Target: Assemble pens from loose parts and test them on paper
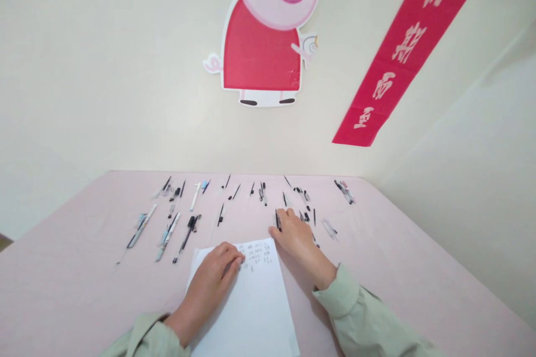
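My left hand (218, 268) rests on a white sheet of paper (255, 312) with rows of small handwriting near its top. Its fingers are curled, with thumb and forefinger close together; whether something small is between them I cannot make out. To the right of the paper's top corner, my right hand (295, 237) reaches over the table with bent fingers. A slim black pen (277, 220) lies between its thumb and forefinger, and the grip is partly hidden. Just beyond that hand are a short dark refill (284, 199) and some black pen parts (305, 216).
Several pens and pen parts are spread across the pink tabletop (368, 290). At the left lie a black pen (184, 242) and light-coloured pens (168, 237); a cluster of pens (344, 192) is at the far right. The wall behind carries a pig cutout (263, 44) and a red banner (389, 72).
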Available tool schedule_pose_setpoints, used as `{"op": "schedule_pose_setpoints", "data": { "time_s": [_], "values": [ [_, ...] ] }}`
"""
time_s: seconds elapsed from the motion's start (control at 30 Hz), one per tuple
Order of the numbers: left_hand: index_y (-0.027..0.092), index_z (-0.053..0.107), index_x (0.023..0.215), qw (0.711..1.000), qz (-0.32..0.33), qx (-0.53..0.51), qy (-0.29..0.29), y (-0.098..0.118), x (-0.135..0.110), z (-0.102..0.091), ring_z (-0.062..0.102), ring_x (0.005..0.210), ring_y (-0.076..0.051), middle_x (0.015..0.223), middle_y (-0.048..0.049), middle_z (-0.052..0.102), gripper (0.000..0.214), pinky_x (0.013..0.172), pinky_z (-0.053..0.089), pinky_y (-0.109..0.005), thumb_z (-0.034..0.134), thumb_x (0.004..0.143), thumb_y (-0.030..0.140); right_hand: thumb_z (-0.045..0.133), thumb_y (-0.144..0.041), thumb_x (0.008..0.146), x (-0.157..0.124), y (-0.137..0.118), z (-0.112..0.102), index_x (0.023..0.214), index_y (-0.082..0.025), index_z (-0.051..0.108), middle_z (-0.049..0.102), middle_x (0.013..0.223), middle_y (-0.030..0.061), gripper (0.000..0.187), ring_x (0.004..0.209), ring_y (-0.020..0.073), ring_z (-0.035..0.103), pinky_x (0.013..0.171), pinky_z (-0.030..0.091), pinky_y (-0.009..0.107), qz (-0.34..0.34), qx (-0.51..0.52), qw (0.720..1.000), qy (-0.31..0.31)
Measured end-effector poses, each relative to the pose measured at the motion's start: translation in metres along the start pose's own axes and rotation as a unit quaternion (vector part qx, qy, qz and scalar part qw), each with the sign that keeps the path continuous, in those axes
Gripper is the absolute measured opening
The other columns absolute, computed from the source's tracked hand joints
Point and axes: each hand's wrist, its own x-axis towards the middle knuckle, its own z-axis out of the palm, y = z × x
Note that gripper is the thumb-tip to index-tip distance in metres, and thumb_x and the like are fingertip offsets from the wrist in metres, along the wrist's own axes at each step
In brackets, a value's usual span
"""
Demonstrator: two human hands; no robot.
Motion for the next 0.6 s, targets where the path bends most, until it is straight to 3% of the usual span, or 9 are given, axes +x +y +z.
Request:
{"op": "schedule_pose_setpoints", "data": {
  "time_s": [0.27,0.6],
  "values": [
    [0.021,0.066,0.085,1.0,0.008,-0.005,0.006,-0.002,0.0,0.001,0.061,0.086,-0.022,0.089,-0.0066,0.064,0.029,0.078,0.048,-0.034,0.04,0.094,0.03,0.051,-0.019,0.087,0.006,0.0,0.023,0.121,-0.021,0.048,0.057,0.115,0.0102,0.035,0.098,0.0233,0.06,0.07,0.043,0.029,-0.018,0.036,0.999,0.013],
    [0.021,0.067,0.085,1.0,0.008,-0.01,0.005,0.0,-0.001,0.0,0.06,0.085,-0.022,0.089,-0.0067,0.064,0.028,0.078,0.047,-0.034,0.041,0.093,0.028,0.048,-0.02,0.088,0.007,0.011,0.029,0.12,-0.022,0.051,0.061,0.113,0.0081,0.032,0.099,0.021,0.061,0.081,0.044,0.029,-0.019,0.117,0.992,0.04]
  ]
}}
